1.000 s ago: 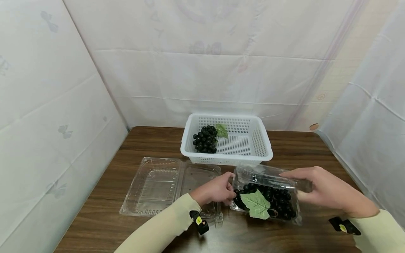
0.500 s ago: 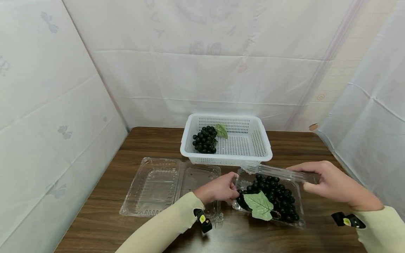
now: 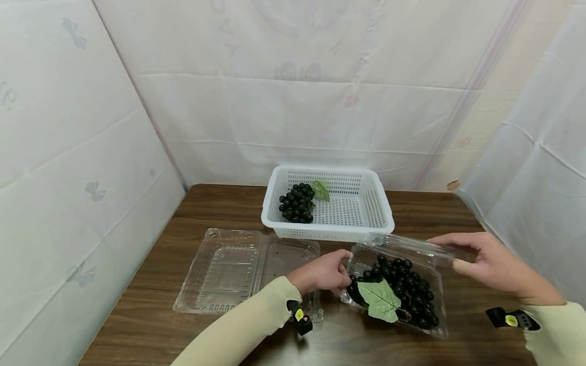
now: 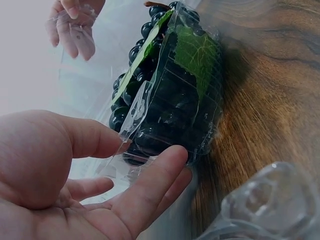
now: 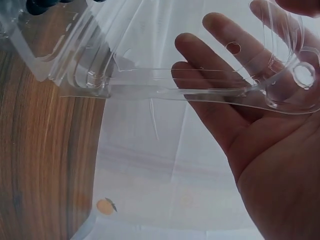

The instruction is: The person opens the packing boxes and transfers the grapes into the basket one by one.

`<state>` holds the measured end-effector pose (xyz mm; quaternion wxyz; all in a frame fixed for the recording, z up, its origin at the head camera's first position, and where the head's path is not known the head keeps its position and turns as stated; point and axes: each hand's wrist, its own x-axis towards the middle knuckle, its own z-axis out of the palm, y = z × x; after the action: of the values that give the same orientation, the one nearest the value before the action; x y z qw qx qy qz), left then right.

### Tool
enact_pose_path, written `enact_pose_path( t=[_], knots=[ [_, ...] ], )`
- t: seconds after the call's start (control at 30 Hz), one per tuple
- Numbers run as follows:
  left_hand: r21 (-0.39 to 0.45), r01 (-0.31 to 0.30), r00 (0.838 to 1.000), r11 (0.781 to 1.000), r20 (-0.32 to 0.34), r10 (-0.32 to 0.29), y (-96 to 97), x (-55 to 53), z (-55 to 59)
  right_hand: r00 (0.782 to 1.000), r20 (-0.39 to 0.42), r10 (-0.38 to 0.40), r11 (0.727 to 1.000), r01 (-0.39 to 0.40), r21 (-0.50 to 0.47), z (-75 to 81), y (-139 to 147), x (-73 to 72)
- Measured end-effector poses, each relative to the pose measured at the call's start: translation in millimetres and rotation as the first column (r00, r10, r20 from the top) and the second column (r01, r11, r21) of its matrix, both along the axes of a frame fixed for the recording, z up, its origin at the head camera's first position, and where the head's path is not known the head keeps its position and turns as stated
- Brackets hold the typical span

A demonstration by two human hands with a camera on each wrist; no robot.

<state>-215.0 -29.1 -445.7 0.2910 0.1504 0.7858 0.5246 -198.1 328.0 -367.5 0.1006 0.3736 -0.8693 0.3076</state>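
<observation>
A clear plastic clamshell container holds a bunch of dark grapes with a green leaf. My left hand pinches the container's left rim between thumb and fingers, as the left wrist view shows with the thumb at the edge. My right hand holds the right end of the raised lid. In the right wrist view its fingers lie behind the transparent lid, and only a bit of the thumb shows. The lid stands tilted up at the back.
An open, empty clear clamshell container lies on the wooden table to the left, partly behind the left forearm. At the back stands a white perforated basket with another bunch of dark grapes and a leaf.
The lid has swung up and back from over the grapes, with my right hand rising along with it. The container and my left hand have shifted slightly right.
</observation>
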Motion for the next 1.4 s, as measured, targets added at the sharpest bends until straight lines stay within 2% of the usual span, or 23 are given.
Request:
enact_pose_path(
  t=[0.13, 0.33, 0.5, 0.57, 0.63, 0.73, 0.9, 1.0, 1.03, 1.1, 1.17, 1.2, 1.27, 1.4],
  knots=[
    [-0.023, 0.031, 0.999, 0.999, -0.008, -0.031, 4.1, -2.7, 2.0, 0.999, 0.040, -0.007, 0.999, 0.009, -0.045, -2.2, 7.7, -0.2],
    [-0.045, 0.072, 0.997, 0.996, 0.003, -0.072, 11.1, -7.7, 4.8, 0.993, 0.112, 0.022, 0.994, -0.010, -0.107, -3.9, 20.3, 0.5],
    [-0.094, 0.115, 0.993, 0.989, -0.007, -0.116, 18.2, -14.4, 6.5, 0.983, 0.167, -0.074, 0.985, 0.098, -0.142, -3.7, 30.1, 6.1],
    [-0.113, 0.127, 0.991, 0.985, -0.028, -0.131, 21.4, -16.4, 8.2, 0.978, 0.194, -0.078, 0.980, 0.111, -0.168, -4.5, 36.2, 6.5],
    [-0.127, 0.138, 0.989, 0.982, -0.043, -0.145, 24.3, -18.2, 9.5, 0.970, 0.236, -0.049, 0.971, 0.102, -0.215, -6.2, 43.0, 6.1],
    [-0.127, 0.145, 0.987, 0.981, -0.049, -0.152, 28.3, -20.4, 9.8, 0.949, 0.310, 0.055, 0.940, 0.056, -0.337, -10.4, 53.1, 4.4],
    [-0.129, 0.124, 0.990, 0.984, -0.050, -0.131, 33.3, -23.2, 7.5, 0.922, 0.366, 0.129, 0.870, 0.072, -0.488, -20.3, 63.3, 3.6],
    [-0.169, 0.099, 0.989, 0.981, -0.094, -0.116, 35.5, -25.4, 5.8, 0.907, 0.365, 0.212, 0.803, 0.051, -0.594, -27.7, 68.2, 2.1],
    [-0.182, 0.088, 0.988, 0.979, -0.112, -0.109, 36.1, -26.4, 5.0, 0.899, 0.364, 0.245, 0.777, 0.043, -0.628, -30.2, 69.5, 1.6],
    [-0.216, 0.062, 0.984, 0.974, -0.153, -0.097, 36.6, -28.2, 4.4, 0.868, 0.365, 0.336, 0.701, 0.028, -0.713, -35.5, 71.5, 0.6],
    [-0.244, 0.034, 0.979, 0.969, -0.187, -0.082, 36.6, -29.9, 3.8, 0.830, 0.365, 0.421, 0.633, 0.020, -0.774, -41.0, 73.2, 0.8],
    [-0.255, 0.019, 0.977, 0.967, -0.202, -0.073, 36.5, -30.7, 3.2, 0.817, 0.372, 0.441, 0.610, 0.031, -0.792, -43.6, 73.5, 1.4],
    [-0.272, -0.005, 0.973, 0.962, -0.225, -0.059, 35.6, -31.7, 2.2, 0.777, 0.369, 0.510, 0.536, 0.048, -0.843, -48.9, 74.0, 2.7],
    [-0.272, -0.044, 0.969, 0.961, -0.246, -0.025, 34.0, -32.0, 0.7, 0.735, 0.386, 0.558, 0.450, 0.123, -0.885, -59.0, 75.1, 7.8]
  ],
)
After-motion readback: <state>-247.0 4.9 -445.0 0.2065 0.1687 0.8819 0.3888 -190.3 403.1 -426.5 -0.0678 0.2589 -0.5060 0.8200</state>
